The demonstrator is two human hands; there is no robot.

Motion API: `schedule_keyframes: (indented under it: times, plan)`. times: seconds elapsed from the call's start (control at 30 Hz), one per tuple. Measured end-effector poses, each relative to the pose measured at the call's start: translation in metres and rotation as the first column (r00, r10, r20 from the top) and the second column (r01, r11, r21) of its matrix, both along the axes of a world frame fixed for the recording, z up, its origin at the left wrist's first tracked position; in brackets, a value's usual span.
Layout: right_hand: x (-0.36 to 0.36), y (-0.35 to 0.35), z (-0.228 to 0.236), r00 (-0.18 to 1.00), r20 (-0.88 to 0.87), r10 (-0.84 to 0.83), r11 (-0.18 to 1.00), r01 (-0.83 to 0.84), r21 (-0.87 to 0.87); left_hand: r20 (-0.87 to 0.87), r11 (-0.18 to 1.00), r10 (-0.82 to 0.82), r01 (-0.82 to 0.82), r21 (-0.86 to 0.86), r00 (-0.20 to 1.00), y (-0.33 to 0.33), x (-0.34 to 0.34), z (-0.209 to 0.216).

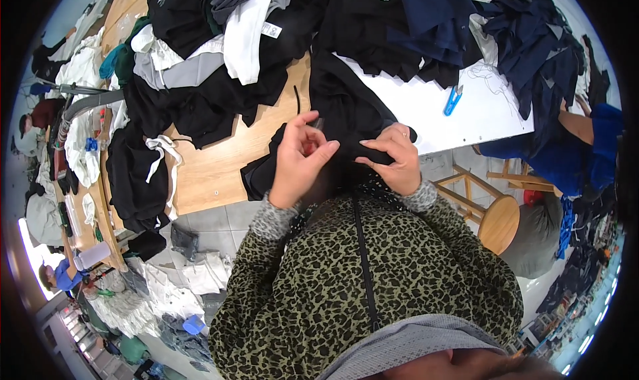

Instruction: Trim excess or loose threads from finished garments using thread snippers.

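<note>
on your far left, white cloth (84, 107) hangs in a long heap, with a person in blue (64, 275) below it, near the picture's rim. a white pile (130, 307) spreads over the floor. nearer you, a black bundle (135, 177) with white strips (170, 174) hangs over the edge of the wooden table (210, 170). behind it lie grey cloth (178, 72), a white piece (243, 40) and more black cloth (200, 117).

your left hand (303, 160) is raised over the near table edge, its thumb and forefinger tips apart and its other fingers curled; you can't tell from here whether they clamp anything. the black garment (343, 90) runs from the table down between your hands to your lap. your right hand (396, 159) is at its right side, thumb and forefinger near each other with black fabric between or behind them; whether they are pinched on it, you can't tell.

to the right, blue snips (453, 101) lie on the white tabletop (426, 117), beside navy cloth (542, 54). a wooden stool (499, 223) stands below, near a grey sack (536, 237) and a co-worker in blue (566, 157).
</note>
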State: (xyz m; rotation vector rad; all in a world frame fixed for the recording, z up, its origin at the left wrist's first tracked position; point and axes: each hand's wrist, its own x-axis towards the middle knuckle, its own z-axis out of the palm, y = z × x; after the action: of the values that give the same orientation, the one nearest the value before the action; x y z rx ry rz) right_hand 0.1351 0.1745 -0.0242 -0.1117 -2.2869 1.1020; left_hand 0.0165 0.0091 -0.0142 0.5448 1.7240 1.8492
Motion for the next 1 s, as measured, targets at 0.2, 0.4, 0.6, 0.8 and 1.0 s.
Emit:
schedule_keyframes:
  times: [0.2, 0.4, 0.6, 0.8, 1.0]
  plan:
    - [-0.001, 0.024, 0.018, 0.976, 0.097, 0.197, 0.980, -0.193, -0.052, 0.174, 0.838, -0.525, 0.542, -0.064, 0.833, 0.008, -0.015, 0.002]
    - [0.013, 0.034, 0.010, 0.989, 0.101, 0.105, 0.994, -0.103, -0.023, -0.026, 0.828, -0.504, 0.474, -0.300, 0.864, 0.004, -0.018, 0.013]
    - [0.019, 0.035, -0.013, 0.999, -0.042, 0.028, 0.999, -0.026, 0.038, -0.314, 0.908, -0.374, 0.275, -0.317, 0.873, -0.001, -0.012, 0.005]
    - [0.018, 0.032, -0.011, 0.998, -0.063, 0.031, 0.997, -0.026, 0.068, -0.398, 0.933, -0.320, 0.213, -0.291, 0.860, -0.006, -0.008, -0.001]
    - [0.016, 0.031, -0.009, 0.999, 0.012, 0.048, 0.998, -0.047, -0.044, -0.343, 0.881, -0.405, 0.262, -0.395, 0.848, -0.008, -0.012, 0.002]
